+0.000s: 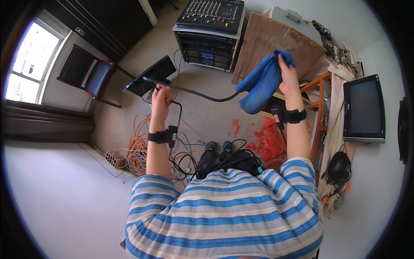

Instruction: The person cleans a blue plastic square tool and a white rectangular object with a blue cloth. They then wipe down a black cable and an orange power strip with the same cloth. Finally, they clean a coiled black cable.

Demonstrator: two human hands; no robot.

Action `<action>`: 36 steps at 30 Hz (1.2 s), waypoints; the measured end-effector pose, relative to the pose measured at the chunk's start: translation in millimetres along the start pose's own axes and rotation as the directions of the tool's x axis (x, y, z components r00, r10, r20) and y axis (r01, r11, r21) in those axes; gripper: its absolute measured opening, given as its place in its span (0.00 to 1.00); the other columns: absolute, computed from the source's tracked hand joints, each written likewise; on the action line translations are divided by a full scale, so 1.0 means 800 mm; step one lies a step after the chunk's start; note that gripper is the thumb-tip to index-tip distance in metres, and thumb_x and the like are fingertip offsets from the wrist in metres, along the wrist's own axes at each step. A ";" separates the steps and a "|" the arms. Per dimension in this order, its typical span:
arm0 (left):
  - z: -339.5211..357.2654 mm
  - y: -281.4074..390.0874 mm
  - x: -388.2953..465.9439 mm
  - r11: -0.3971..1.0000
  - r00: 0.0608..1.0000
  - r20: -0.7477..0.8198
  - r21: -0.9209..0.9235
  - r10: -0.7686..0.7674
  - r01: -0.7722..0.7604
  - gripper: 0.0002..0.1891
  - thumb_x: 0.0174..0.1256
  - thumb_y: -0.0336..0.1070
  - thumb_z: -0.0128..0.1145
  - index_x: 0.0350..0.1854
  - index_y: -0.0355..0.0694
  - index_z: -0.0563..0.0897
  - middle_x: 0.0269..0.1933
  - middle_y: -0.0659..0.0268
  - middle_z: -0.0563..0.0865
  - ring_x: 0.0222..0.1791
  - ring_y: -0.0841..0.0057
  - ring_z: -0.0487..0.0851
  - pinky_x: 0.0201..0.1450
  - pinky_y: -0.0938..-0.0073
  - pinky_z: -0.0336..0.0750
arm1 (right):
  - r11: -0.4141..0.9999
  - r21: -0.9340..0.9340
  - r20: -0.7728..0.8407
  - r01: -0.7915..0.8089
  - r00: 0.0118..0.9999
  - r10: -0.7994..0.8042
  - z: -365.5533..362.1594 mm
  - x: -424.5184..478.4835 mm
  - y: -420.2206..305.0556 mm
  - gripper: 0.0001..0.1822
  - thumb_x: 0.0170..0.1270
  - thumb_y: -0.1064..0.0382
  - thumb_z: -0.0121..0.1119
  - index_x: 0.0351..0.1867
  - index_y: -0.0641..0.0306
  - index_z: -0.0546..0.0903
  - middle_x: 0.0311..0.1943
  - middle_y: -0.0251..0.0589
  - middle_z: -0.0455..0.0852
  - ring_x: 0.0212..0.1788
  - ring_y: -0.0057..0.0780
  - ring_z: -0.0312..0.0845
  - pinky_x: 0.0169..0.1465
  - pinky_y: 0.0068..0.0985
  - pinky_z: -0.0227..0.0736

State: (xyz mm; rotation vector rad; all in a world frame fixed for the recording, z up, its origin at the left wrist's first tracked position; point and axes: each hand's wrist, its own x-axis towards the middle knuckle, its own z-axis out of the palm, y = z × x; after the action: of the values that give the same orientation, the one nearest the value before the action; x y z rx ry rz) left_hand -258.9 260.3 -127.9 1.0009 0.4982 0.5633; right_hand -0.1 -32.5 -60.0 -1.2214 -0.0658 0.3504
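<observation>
My left hand [161, 99] grips a black cable [207, 96] close to one end, which sticks out past my fingers. From there the cable sags and rises to the right. A blue cloth [261, 84] hangs folded over its other part, and my right hand [288, 76] pinches the cloth's upper edge, apparently with the cable inside. Both hands are raised in front of me, wide apart. Each wrist wears a black strap with a small device and a thin wire. How far the cable runs within the cloth is hidden.
A mixing console [210, 14] sits on an equipment rack [207, 51] ahead. Behind my left hand stands a black monitor [152, 76], with a chair [93, 77] further left. Coiled cables [139, 152] and torn red material [270, 142] lie on the floor. At right are a wooden frame [318, 113] and a screen [364, 108].
</observation>
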 end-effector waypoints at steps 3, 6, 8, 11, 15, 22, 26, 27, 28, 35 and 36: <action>0.032 0.056 0.010 0.999 0.992 0.124 -0.038 -0.002 0.007 0.06 0.64 0.35 0.49 0.29 0.45 0.68 0.20 0.76 0.62 0.19 0.86 0.60 0.26 0.81 0.62 | 0.923 -0.384 0.071 0.019 0.997 0.009 -0.056 0.015 0.039 0.17 0.56 0.56 0.65 0.37 0.69 0.81 0.33 0.41 0.84 0.35 0.28 0.80 0.41 0.31 0.74; 0.067 0.083 0.021 1.000 0.979 0.205 -0.003 -0.010 0.011 0.06 0.65 0.34 0.48 0.29 0.46 0.66 0.20 0.75 0.60 0.20 0.86 0.59 0.27 0.81 0.60 | 0.577 -0.812 0.084 0.084 0.996 -0.028 -0.106 0.017 0.054 0.17 0.54 0.57 0.65 0.34 0.72 0.81 0.30 0.44 0.84 0.34 0.26 0.79 0.41 0.28 0.73; 0.094 0.083 0.025 0.991 0.989 0.145 0.127 0.026 -0.045 0.05 0.66 0.35 0.47 0.31 0.45 0.68 0.21 0.76 0.60 0.20 0.86 0.59 0.27 0.82 0.59 | 0.434 -0.900 0.010 0.040 0.997 -0.070 -0.131 0.018 0.064 0.17 0.53 0.57 0.64 0.34 0.73 0.81 0.28 0.45 0.83 0.33 0.25 0.78 0.40 0.26 0.72; 0.098 0.064 0.039 0.791 0.974 0.065 0.573 0.218 -0.215 0.06 0.67 0.37 0.49 0.33 0.42 0.71 0.24 0.77 0.64 0.23 0.88 0.61 0.26 0.84 0.58 | 0.539 -0.838 -0.059 -0.084 0.996 0.063 -0.121 0.003 0.036 0.17 0.54 0.59 0.64 0.39 0.72 0.81 0.37 0.41 0.84 0.38 0.29 0.79 0.43 0.25 0.72; 0.125 0.052 0.029 0.721 0.957 0.217 0.630 0.193 -0.288 0.09 0.64 0.37 0.51 0.36 0.35 0.75 0.24 0.72 0.70 0.26 0.86 0.65 0.28 0.82 0.62 | 0.838 -0.531 -0.073 -0.127 0.992 0.104 -0.128 -0.017 0.001 0.20 0.52 0.60 0.66 0.42 0.73 0.79 0.37 0.41 0.84 0.39 0.27 0.79 0.45 0.24 0.72; 0.165 0.052 0.004 0.315 0.784 0.611 0.727 0.107 -0.610 0.16 0.59 0.26 0.50 0.50 0.40 0.80 0.32 0.64 0.74 0.33 0.76 0.72 0.36 0.80 0.67 | 0.553 -0.699 0.382 0.453 0.890 -0.247 -0.061 -0.042 -0.006 0.18 0.47 0.66 0.67 0.40 0.70 0.78 0.38 0.50 0.83 0.44 0.42 0.79 0.48 0.31 0.73; 0.177 0.071 -0.004 0.182 0.704 0.703 0.682 0.106 -0.708 0.19 0.57 0.24 0.49 0.51 0.42 0.81 0.32 0.61 0.74 0.33 0.69 0.75 0.38 0.75 0.70 | 0.405 -0.617 0.539 0.675 0.737 -0.408 0.000 -0.056 -0.013 0.17 0.44 0.67 0.67 0.37 0.69 0.77 0.37 0.56 0.82 0.43 0.52 0.78 0.46 0.35 0.74; 0.175 0.075 -0.003 0.153 0.666 0.734 0.649 0.131 -0.745 0.19 0.58 0.24 0.49 0.52 0.43 0.80 0.32 0.62 0.73 0.32 0.72 0.74 0.37 0.76 0.69 | 0.420 -0.574 0.556 0.703 0.711 -0.431 0.021 -0.065 -0.019 0.17 0.44 0.67 0.66 0.36 0.69 0.77 0.36 0.56 0.81 0.42 0.53 0.78 0.45 0.35 0.74; 0.176 0.078 -0.003 0.154 0.651 0.748 0.634 0.129 -0.758 0.19 0.57 0.23 0.50 0.51 0.42 0.81 0.32 0.62 0.74 0.33 0.71 0.74 0.37 0.76 0.70 | 0.432 -0.533 0.569 0.727 0.687 -0.453 0.038 -0.073 -0.022 0.16 0.44 0.67 0.66 0.36 0.69 0.77 0.36 0.56 0.81 0.41 0.53 0.78 0.45 0.35 0.74; 0.186 0.089 -0.005 0.202 0.671 0.634 0.652 0.385 -0.731 0.21 0.53 0.27 0.60 0.52 0.38 0.75 0.48 0.58 0.76 0.51 0.66 0.76 0.51 0.73 0.70 | 0.151 -0.492 0.723 0.857 0.499 -0.478 0.105 -0.070 0.002 0.09 0.51 0.64 0.61 0.32 0.66 0.78 0.31 0.51 0.81 0.33 0.51 0.79 0.37 0.34 0.75; 0.179 0.082 -0.003 0.203 0.638 0.569 0.643 0.519 -0.739 0.25 0.53 0.29 0.61 0.56 0.38 0.72 0.52 0.57 0.75 0.54 0.66 0.74 0.55 0.71 0.68 | 0.159 -0.480 0.697 0.863 0.485 -0.528 0.107 -0.066 0.002 0.10 0.50 0.64 0.63 0.33 0.65 0.78 0.30 0.49 0.82 0.33 0.49 0.80 0.36 0.34 0.75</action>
State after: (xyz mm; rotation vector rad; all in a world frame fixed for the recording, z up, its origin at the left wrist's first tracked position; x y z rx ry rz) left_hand -185.2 195.2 -4.8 2.3030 0.0546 0.9713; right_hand -70.3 30.2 -24.4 -1.8466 -1.2976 -0.4154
